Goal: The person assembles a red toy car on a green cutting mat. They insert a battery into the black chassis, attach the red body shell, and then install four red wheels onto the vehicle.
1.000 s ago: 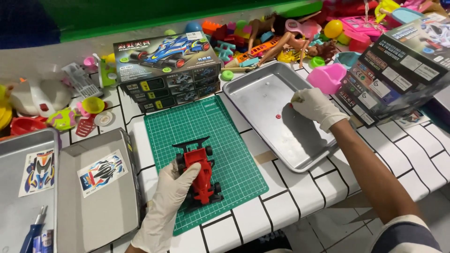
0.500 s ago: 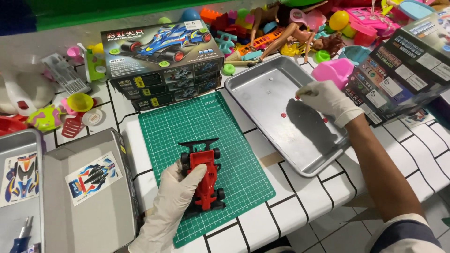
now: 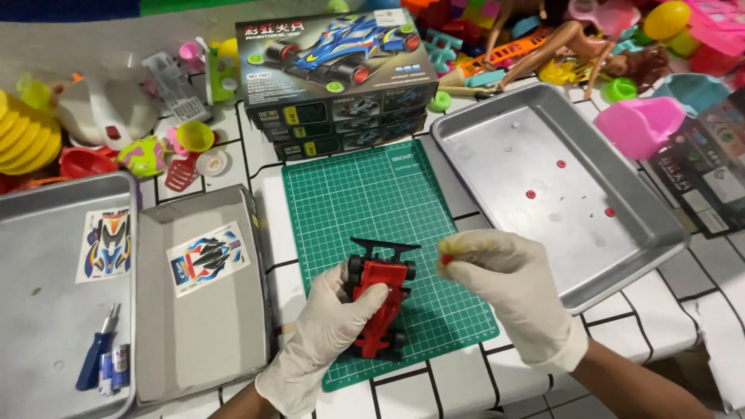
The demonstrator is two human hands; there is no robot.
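Starting at the far left, a metal tray [image 3: 46,334] sits on your white tiled bench [image 3: 458,380], carrying a car-pattern sticker sheet [image 3: 106,244] and, lower down, a small blue-handled screwdriver [image 3: 97,357]. Just to its right lies an open grey box lid [image 3: 194,365] with a second sticker sheet [image 3: 208,258] inside it. Behind these, small plastic toys in yellow, red and pink are scattered along the back of the bench.

At the centre lies a green cutting mat [image 3: 372,202], with a stack of toy car kit boxes [image 3: 337,70] just behind its far edge. On the near part of the mat rests a red toy racing car [image 3: 380,299], its black rear wing pointing away from you. Your gloved left hand [image 3: 330,341] wraps around the car's left side, thumb across the body, its grip closed on it.

Just right of the car, your gloved right hand [image 3: 504,291] hovers above the mat, its grip pinched narrow around a tiny red part [image 3: 447,259] at the fingertips, close beside the car's right rear wheel.

Further right sits a larger metal tray [image 3: 652,264], holding a few small red pieces [image 3: 531,194] spread well apart. Behind it lie a pink toy chair [image 3: 644,128] and a jumble of colourful toys.
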